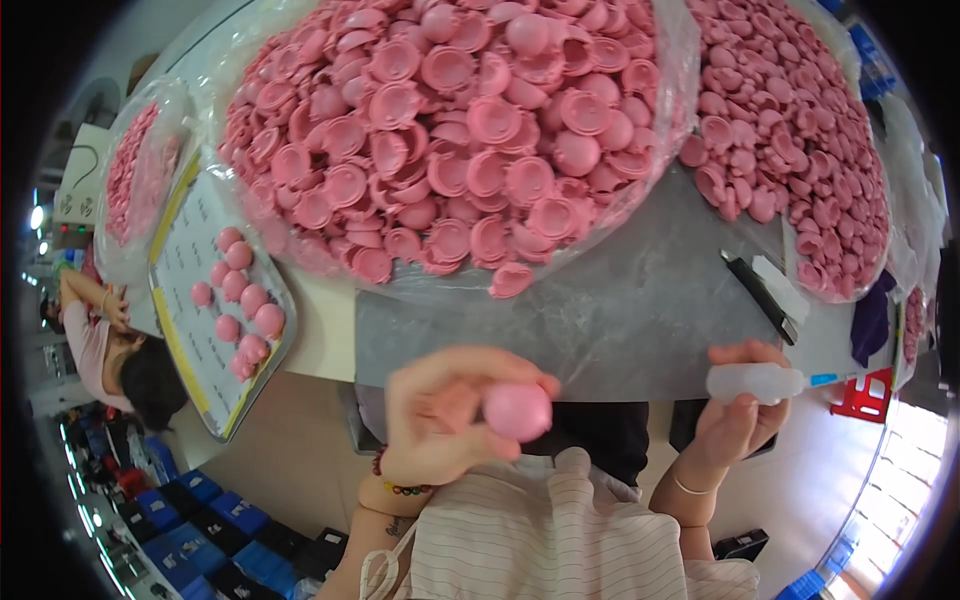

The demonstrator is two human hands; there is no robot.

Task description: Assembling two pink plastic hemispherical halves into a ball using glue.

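Between the fingers and thumb of my left hand (440,412) is a round pink plastic ball (518,412), held over the table's front edge. My right hand (738,425) grips a small translucent white bottle (752,382) lying sideways, pointing to the right. The two hands are well apart. Beyond them, a large heap of pink half-shells (450,130) fills a clear plastic bag. One loose half-shell (512,281) lies at the heap's near edge, on the grey mat (600,325).
A white tray with yellow edges (205,385) at the left bears several pink balls (236,288). A black-handled cutter (760,297) lies at the right. Another bag of small pink parts (800,140) stands far right, near a purple cloth (873,320). A person (110,350) sits beyond the tray.
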